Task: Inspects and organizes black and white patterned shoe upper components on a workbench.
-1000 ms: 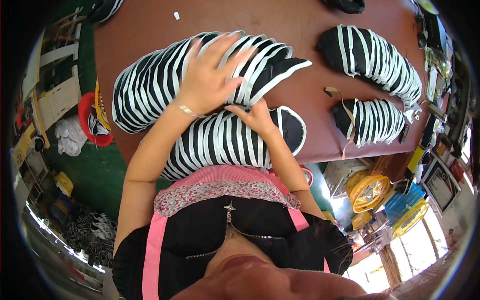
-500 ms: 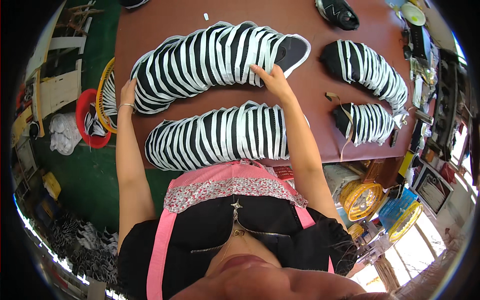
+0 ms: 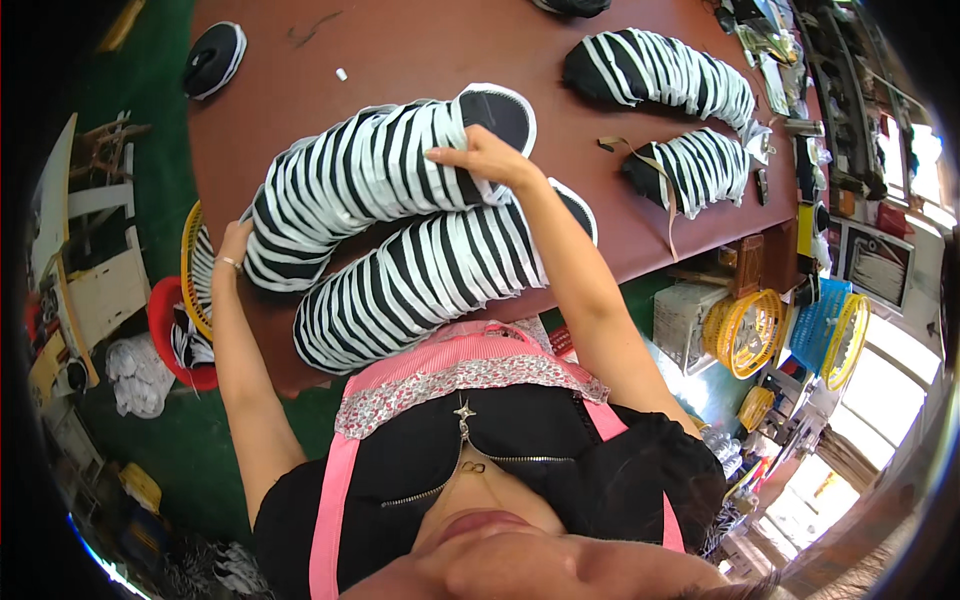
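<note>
A long curved row of nested black shoe pieces with white edging (image 3: 360, 175) lies across the table in front of me, tilted up to the right. My left hand (image 3: 236, 245) is closed against its left end, the fingers partly hidden behind it. Over the right end, my right hand (image 3: 485, 158) grips the row with thumb and fingers. The last piece there shows a dark, rounded inside with a white rim. Close to my apron lies a second similar row (image 3: 425, 280), touching or nearly touching the first; my right forearm passes over its right end.
Two smaller striped bundles (image 3: 665, 75) (image 3: 712, 172) lie at the right, the nearer with a tan strap. A black shoe piece (image 3: 214, 60) sits far left on the brown table (image 3: 420, 45). Left of the table are a red basin (image 3: 170, 335) and yellow basket (image 3: 193, 255); more baskets (image 3: 745, 325) stand right.
The view has shifted to the right. The held row looks shorter and more tilted, its right end nearer the second row. Both hands keep their hold at its ends.
</note>
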The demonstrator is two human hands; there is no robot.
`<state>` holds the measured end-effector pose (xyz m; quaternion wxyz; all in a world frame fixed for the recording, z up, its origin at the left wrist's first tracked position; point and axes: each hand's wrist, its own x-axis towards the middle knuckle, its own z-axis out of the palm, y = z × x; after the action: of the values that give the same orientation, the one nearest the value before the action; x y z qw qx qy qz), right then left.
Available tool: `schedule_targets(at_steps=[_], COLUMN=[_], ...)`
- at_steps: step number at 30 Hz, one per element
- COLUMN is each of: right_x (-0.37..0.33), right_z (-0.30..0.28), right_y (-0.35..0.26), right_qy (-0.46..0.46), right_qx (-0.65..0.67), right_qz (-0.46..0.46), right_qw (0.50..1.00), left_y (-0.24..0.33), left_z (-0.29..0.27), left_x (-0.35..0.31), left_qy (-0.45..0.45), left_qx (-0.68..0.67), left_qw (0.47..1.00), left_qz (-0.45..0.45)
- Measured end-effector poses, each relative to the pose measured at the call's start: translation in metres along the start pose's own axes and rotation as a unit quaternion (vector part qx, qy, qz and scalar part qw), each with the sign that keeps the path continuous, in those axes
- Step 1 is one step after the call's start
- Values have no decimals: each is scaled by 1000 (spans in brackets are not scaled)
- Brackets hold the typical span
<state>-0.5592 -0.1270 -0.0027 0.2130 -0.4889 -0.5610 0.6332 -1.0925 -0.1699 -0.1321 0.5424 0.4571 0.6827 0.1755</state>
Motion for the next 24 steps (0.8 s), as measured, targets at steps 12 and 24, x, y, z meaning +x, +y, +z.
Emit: schedule_targets(at_steps=[12,24], right_x=[23,-62], right_z=[-5,-230], right_y=[28,76], right_qy=[185,164], right_qx=[-195,-214], right_qz=[-45,-201], right_qw=[962,942], left_y=[61,98], left_z=[47,181], left_x=[-18,-122], left_qy=[250,389], left_qx=[130,304], left_qw=[951,869], left_qz=[123,45])
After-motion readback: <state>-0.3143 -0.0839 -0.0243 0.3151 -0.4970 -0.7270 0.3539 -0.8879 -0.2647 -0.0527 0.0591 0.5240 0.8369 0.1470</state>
